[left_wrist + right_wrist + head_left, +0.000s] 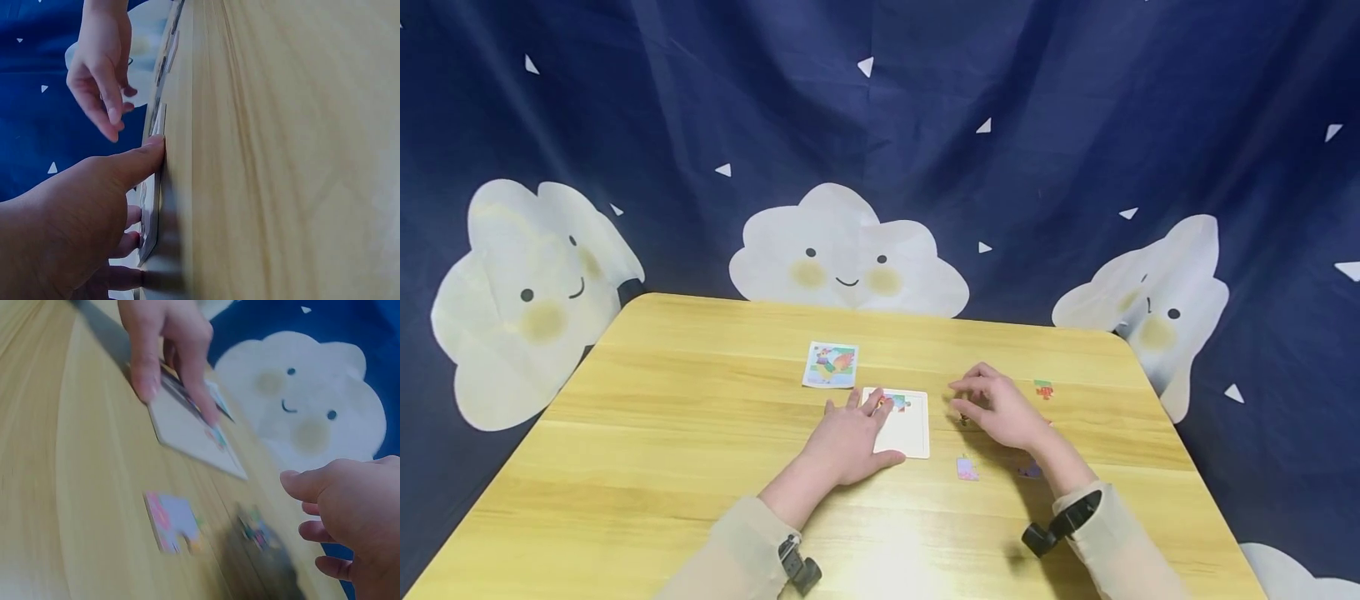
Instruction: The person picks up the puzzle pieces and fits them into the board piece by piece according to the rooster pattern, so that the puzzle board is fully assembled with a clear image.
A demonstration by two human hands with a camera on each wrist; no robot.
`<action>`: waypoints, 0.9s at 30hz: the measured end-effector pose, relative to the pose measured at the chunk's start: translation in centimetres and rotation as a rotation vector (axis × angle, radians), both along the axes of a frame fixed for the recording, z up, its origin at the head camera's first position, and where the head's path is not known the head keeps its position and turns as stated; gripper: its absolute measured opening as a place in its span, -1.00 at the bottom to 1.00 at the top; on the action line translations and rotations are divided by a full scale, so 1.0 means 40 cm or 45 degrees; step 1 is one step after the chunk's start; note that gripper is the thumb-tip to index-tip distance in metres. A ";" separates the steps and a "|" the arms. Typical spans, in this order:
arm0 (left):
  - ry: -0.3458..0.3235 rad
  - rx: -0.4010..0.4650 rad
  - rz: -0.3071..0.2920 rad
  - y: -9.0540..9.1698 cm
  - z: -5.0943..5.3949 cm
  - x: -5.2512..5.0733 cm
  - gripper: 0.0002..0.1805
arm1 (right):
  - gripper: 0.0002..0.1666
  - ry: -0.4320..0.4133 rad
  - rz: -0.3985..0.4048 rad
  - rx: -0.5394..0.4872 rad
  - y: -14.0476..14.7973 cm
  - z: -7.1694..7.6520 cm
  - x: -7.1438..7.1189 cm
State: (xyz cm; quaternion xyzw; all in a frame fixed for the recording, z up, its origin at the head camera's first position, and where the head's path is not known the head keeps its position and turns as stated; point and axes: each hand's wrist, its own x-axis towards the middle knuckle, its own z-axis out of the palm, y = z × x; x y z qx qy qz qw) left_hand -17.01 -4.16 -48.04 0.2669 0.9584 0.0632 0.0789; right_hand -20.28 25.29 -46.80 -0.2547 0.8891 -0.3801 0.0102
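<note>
A white puzzle tray lies on the table with a few coloured pieces in its top edge. My left hand rests on its left side, fingers spread over the top pieces and thumb at the near edge. My right hand hovers to the right of the tray, fingers loosely bent and holding nothing in the right wrist view. Below it lies a small multicoloured puzzle piece, blurred. Nearer the tray's lower right is a lilac and pink puzzle piece, also seen in the right wrist view.
A square picture card lies behind the tray, to its left. A red and green piece sits beyond my right hand, and a purple piece is partly behind the right wrist. A blue curtain hangs behind the table.
</note>
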 end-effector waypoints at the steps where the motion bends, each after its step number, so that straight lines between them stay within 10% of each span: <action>1: 0.002 0.000 -0.002 0.000 -0.001 0.000 0.00 | -0.65 0.002 -0.014 0.002 0.013 0.002 0.003; 27: -0.014 0.034 0.015 -0.002 -0.001 -0.001 0.01 | -0.47 0.112 -0.335 0.269 0.285 -0.018 -0.004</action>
